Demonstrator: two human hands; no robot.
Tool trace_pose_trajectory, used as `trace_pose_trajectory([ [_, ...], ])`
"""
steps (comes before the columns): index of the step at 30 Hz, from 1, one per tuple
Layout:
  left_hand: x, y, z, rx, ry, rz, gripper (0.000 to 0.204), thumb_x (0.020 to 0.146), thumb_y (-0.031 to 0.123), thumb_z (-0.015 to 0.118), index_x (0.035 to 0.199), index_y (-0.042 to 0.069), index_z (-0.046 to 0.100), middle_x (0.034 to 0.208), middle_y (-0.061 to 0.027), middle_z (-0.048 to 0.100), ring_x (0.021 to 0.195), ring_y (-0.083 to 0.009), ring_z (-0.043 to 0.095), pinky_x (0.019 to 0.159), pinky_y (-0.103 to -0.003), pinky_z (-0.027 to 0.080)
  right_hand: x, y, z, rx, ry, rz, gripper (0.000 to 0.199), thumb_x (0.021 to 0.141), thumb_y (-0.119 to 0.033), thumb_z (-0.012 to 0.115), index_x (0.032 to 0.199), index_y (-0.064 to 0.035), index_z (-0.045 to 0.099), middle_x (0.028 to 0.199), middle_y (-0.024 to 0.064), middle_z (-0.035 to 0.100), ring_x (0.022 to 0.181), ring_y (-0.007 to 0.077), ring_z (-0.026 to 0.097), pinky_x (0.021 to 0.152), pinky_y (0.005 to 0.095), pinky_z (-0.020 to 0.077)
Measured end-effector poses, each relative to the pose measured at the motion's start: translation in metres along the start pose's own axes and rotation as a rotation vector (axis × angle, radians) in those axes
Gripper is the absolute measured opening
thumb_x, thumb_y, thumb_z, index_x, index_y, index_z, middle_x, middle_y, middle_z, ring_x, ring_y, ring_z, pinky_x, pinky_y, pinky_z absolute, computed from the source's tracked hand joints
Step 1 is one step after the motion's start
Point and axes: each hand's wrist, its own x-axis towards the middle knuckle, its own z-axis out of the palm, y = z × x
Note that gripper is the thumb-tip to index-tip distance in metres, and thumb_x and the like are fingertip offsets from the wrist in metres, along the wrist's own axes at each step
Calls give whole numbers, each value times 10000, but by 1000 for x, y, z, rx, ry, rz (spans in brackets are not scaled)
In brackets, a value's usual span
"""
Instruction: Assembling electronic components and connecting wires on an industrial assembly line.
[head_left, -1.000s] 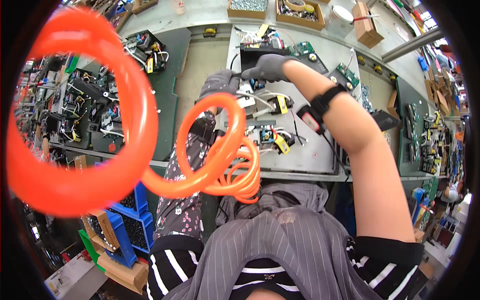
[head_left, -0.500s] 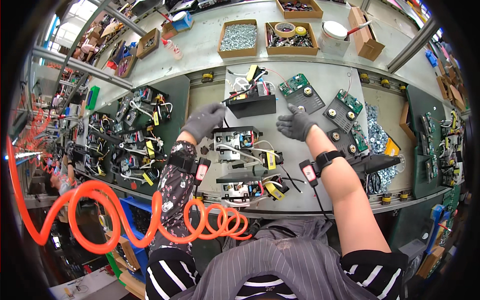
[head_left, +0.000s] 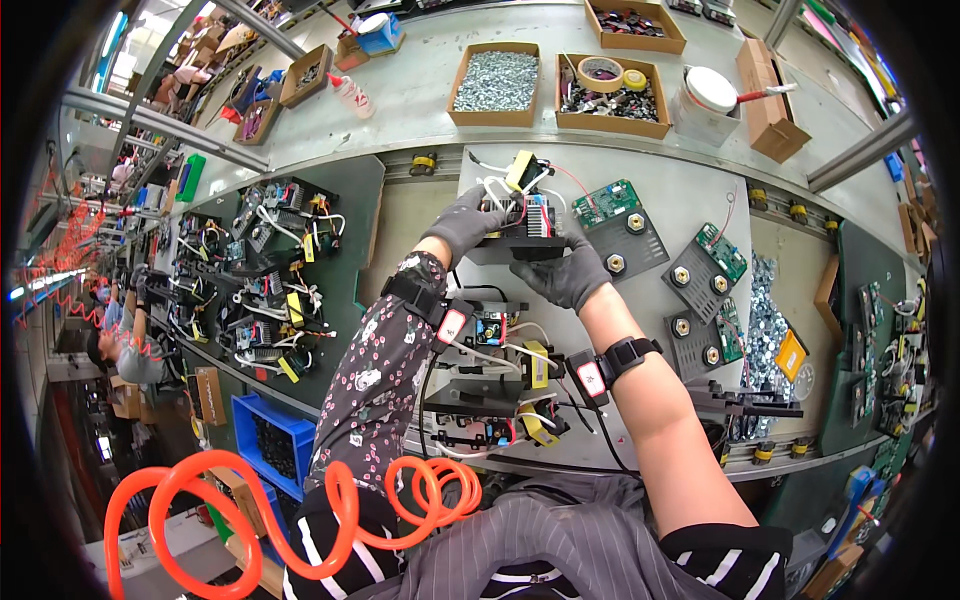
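Left hand (head_left: 463, 222), gloved in grey, was clamped on the left end of a black electrical unit (head_left: 545, 220) close to the far left corner of the grey panel (head_left: 690, 180); whether the unit rested there or was lifted could not be told. Nearer, by the panel's left edge, stood a second unit (head_left: 490, 330), and by the near left corner a third unit (head_left: 478, 398). Right hand (head_left: 565, 275), also gloved, touched the first unit's near right corner, thumb apart from the fingers; how firmly it gripped could not be told. Rightward, a vented plate (head_left: 648, 243) with a green circuit board (head_left: 605, 203) lay near the far edge. Two similar plates (head_left: 700, 291) lay toward the right edge. Just past that edge, a yellow packet (head_left: 790, 355) lay beside shiny metal pieces (head_left: 758, 320).
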Motion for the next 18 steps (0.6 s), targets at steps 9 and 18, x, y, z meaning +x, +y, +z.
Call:
trace_pose_trajectory([
  [9,-18,-17,0,-117,75,159,569,738,222,639,1261,60,485,1095,-141,603,983,-224,585,861,-312,440,0,22,-9,49,-240,70,438,872,-284,479,1204,2,467,1160,199,550,1097,342,515,804,389,544],
  [18,-40,22,-58,-709,31,80,533,845,124,569,1330,65,356,1092,-79,572,989,-135,573,797,-260,482,-45,10,83,-858,-81,-786,273,823,-204,632,1011,-12,588,855,12,611,715,109,589,699,252,491],
])
